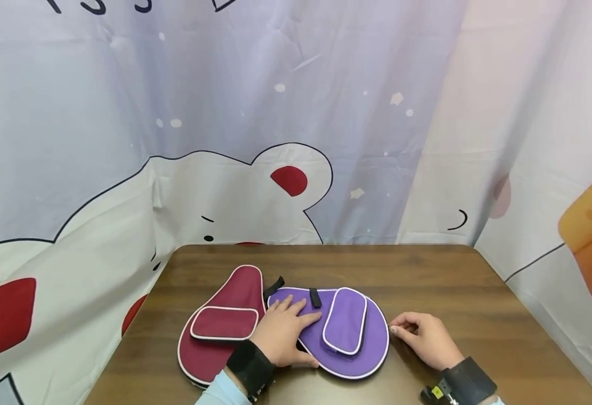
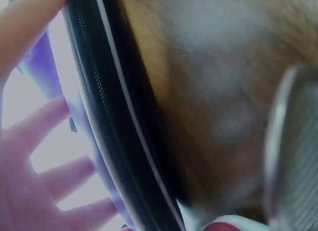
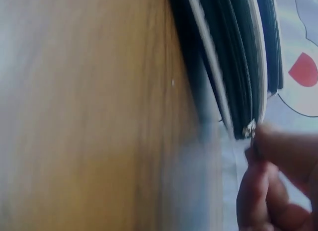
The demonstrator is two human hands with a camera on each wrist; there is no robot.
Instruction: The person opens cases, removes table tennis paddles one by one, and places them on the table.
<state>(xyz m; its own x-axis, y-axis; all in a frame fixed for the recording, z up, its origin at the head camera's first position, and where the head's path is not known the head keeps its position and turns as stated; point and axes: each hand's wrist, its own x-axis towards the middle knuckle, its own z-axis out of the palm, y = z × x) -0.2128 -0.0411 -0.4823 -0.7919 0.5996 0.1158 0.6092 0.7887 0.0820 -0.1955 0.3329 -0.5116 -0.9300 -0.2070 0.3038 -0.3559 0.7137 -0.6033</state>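
Note:
A purple racket-shaped case (image 1: pixel 376 333) with white piping and a small front pocket lies flat, its round end to the right. My left hand (image 1: pixel 282 331) rests on its narrow part with fingers spread, the thumb by the near edge. In the left wrist view, the case's black zippered side (image 2: pixel 107 102) runs past the fingers. At the round end, my right hand (image 1: pixel 427 337) pinches the zipper pull (image 3: pixel 252 136) between thumb and finger; the right wrist view shows the metal slider there. A dark red case (image 1: pixel 240 289) of like shape lies beside the left hand.
The cases lie on a brown wooden table (image 1: pixel 478 292). Black straps (image 1: pixel 274 287) stick out between the two cases. A printed curtain (image 1: pixel 215 84) hangs behind the table and along its sides.

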